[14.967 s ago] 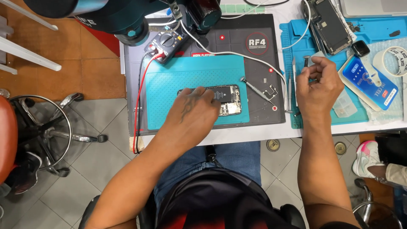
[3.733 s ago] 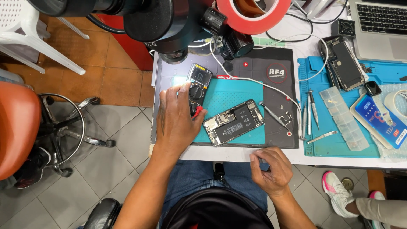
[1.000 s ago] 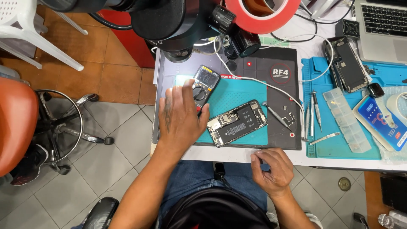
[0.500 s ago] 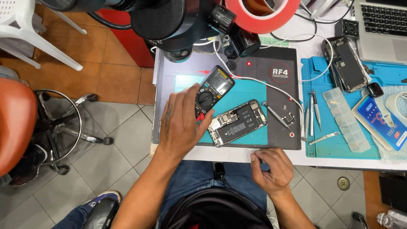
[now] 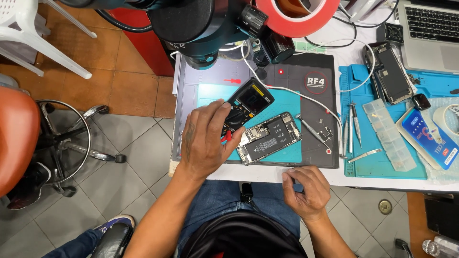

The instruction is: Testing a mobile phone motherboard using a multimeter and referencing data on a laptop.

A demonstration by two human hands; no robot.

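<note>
A black meter [image 5: 246, 102] with a dial is held tilted on the counter [image 5: 334, 176], gripped by the left hand [image 5: 205, 138]; its fingers [image 5: 224, 111] are clamped on the lower end of the meter, over the dial. The meter lies partly on a turquoise mat [image 5: 282, 102] and partly on the dark mat [image 5: 296, 81] beneath it. Just beside the meter, to its right, an opened phone [image 5: 268, 138] is laid face down on the turquoise mat, its inner parts exposed. A red lead tip [image 5: 228, 136] is seen between the left hand and the opened phone.

The right hand [image 5: 306, 188] is kept at the near edge of the counter, well apart from the meter; its fingers are curled together, and whether something small is pinched in them cannot be told.

A white cable [image 5: 306, 93] is run across the dark mat behind the phone. A screwdriver [image 5: 311, 129] is laid just right of the phone. Farther right, on a blue mat [image 5: 377, 165], tweezers [image 5: 366, 155], a clear parts box [image 5: 389, 141] and a second phone [image 5: 393, 74] are set. A microscope [image 5: 201, 24] and a roll of red tape [image 5: 296, 14] overhang the far side. A laptop [image 5: 430, 33] is placed in the far right corner.
</note>
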